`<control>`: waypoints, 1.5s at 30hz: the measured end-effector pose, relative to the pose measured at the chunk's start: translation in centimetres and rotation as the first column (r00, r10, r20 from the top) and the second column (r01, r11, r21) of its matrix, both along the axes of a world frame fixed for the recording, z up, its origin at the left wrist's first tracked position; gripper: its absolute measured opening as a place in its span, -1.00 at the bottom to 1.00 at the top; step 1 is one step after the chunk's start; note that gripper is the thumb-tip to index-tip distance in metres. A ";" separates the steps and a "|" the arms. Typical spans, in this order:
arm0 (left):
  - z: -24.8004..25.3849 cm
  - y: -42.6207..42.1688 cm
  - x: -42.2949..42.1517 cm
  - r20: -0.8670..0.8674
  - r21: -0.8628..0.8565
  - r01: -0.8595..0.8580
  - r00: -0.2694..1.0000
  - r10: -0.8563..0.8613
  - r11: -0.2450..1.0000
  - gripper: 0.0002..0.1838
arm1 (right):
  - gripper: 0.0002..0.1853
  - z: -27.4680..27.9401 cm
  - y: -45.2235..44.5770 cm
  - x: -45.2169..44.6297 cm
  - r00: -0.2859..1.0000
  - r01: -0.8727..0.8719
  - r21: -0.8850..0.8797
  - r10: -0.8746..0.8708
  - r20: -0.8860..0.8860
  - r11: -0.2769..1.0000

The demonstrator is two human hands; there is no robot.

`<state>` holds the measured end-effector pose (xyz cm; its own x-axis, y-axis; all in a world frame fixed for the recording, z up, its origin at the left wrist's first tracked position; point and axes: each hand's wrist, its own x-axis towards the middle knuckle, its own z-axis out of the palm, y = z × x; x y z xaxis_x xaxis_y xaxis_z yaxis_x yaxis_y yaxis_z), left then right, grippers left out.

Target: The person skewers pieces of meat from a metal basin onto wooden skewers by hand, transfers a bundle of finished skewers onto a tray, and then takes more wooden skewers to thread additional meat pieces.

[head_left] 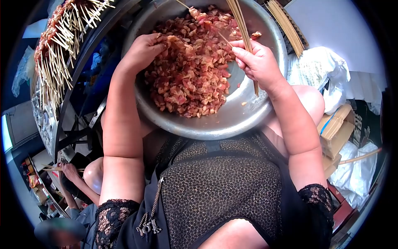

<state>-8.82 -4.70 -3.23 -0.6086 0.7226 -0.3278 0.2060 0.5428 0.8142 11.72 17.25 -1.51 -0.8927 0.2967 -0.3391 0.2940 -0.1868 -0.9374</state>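
Note:
A wide metal basin [199, 132] rests across my lap, holding a heap of small raw meat pieces [190, 79]. My left hand [143, 54] is at the heap's left side, its fingertips closed on some meat pieces. Over the right part of the basin, my right hand [259, 64] grips a bundle of bamboo skewers [241, 23]. One single skewer [224, 39] sticks out from its thumb and forefinger, pointing up and left toward the meat. At the top of the heap lies a skewer with meat [195, 12] on it.
Many loaded meat skewers [52, 45] lie on a table at upper left. More bare skewers [286, 27] sit in a holder beyond the basin's right rim. White plastic bags [321, 72] and cardboard boxes [336, 128] stand at right. Another person's hand [70, 171] holds sticks at lower left.

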 end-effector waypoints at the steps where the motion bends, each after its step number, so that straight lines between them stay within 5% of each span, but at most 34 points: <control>1: -0.2 0.0 0.1 -0.078 0.034 -0.001 0.997 0.004 0.999 -0.79 | -0.75 0.0 0.0 0.0 1.000 0.000 0.000 0.000 -0.001 1.000; 5: -0.3 0.7 0.5 -0.089 0.120 -0.017 0.996 0.028 0.993 -0.80 | -0.77 -0.1 0.0 -0.1 1.000 0.015 -0.012 -0.015 -0.006 1.000; 11: -0.3 0.4 0.5 -0.149 -0.004 0.026 0.988 -0.026 1.000 -0.76 | -0.75 -0.1 0.1 -0.1 1.000 -0.005 0.007 0.005 -0.003 1.000; 13: -0.2 -0.2 1.1 -0.637 -0.362 0.136 0.686 -0.351 0.922 -0.79 | -0.77 -0.1 0.1 0.0 1.000 0.015 -0.010 -0.015 -0.019 1.000; 17: 0.5 0.1 1.9 -0.860 -0.226 -0.071 0.483 -0.165 0.971 -0.79 | -0.77 0.0 0.0 -0.1 1.000 0.021 -0.007 -0.021 -0.009 1.000; 19: 0.6 0.3 1.5 -0.667 0.148 0.292 0.735 -0.123 0.945 -0.71 | -0.77 0.1 0.0 -0.2 1.000 0.005 -0.009 -0.005 -0.011 1.000; 20: 0.6 0.3 1.9 -0.666 0.148 0.292 0.735 -0.123 0.945 -0.71 | -0.77 0.2 0.0 -0.3 1.000 0.005 -0.009 -0.005 -0.010 1.000; 22: 0.5 0.6 3.3 -0.154 -0.147 0.384 0.902 -0.404 0.912 -0.71 | -0.77 0.3 -0.1 -0.3 1.000 0.005 -0.003 -0.005 -0.014 1.000; 23: -0.1 0.7 3.8 -0.272 -0.317 0.433 0.811 -0.518 0.844 -0.73 | -0.77 0.2 -0.1 -0.3 1.000 0.005 -0.003 -0.005 -0.013 1.000; 26: -0.4 1.5 5.5 -0.384 -0.538 0.358 0.702 -0.600 0.763 -0.76 | -0.77 -0.1 -0.1 -0.4 1.000 -0.001 0.003 0.001 -0.015 1.000; 30: -0.8 1.4 4.8 -0.452 -0.450 0.339 0.711 -0.539 0.826 -0.74 | -0.74 -0.4 -0.1 -0.5 1.000 -0.010 0.016 0.010 -0.001 1.000; 32: 0.8 1.6 4.4 -0.354 -0.292 0.238 0.873 -0.336 0.926 -0.77 | -0.74 -0.3 -0.1 -0.6 1.000 -0.011 0.013 0.011 -0.008 1.000; 33: 0.6 1.2 4.1 -0.345 -0.057 0.248 0.904 -0.253 0.967 -0.86 | -0.74 -0.2 -0.1 -0.6 1.000 -0.009 0.019 0.009 -0.006 1.000; 35: -0.6 0.9 2.4 -0.016 0.126 0.123 0.992 -0.122 0.984 -0.83 | -0.75 0.0 -0.1 -0.5 1.000 -0.003 0.029 0.004 -0.006 1.000; 40: 0.9 1.3 2.2 0.332 0.298 -0.096 0.943 -0.009 0.950 -0.81 | -0.76 0.0 -0.1 -0.4 1.000 -0.013 0.012 0.013 0.003 1.000; 44: 0.4 1.4 2.0 0.454 0.368 -0.128 0.889 -0.058 0.921 -0.81 | -0.76 -0.3 0.1 -0.3 1.000 -0.004 0.010 0.004 -0.004 1.000; 45: 0.8 1.8 2.7 0.412 0.312 -0.196 0.909 0.053 0.929 -0.74 | -0.76 -0.1 0.0 -0.3 1.000 0.005 0.011 -0.005 -0.005 1.000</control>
<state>-6.13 -2.90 -2.43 -0.5751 0.7588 -0.3058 -0.2178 0.2184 0.9513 11.42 17.29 -1.65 -0.8930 0.3045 -0.3314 0.2883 -0.1783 -0.9408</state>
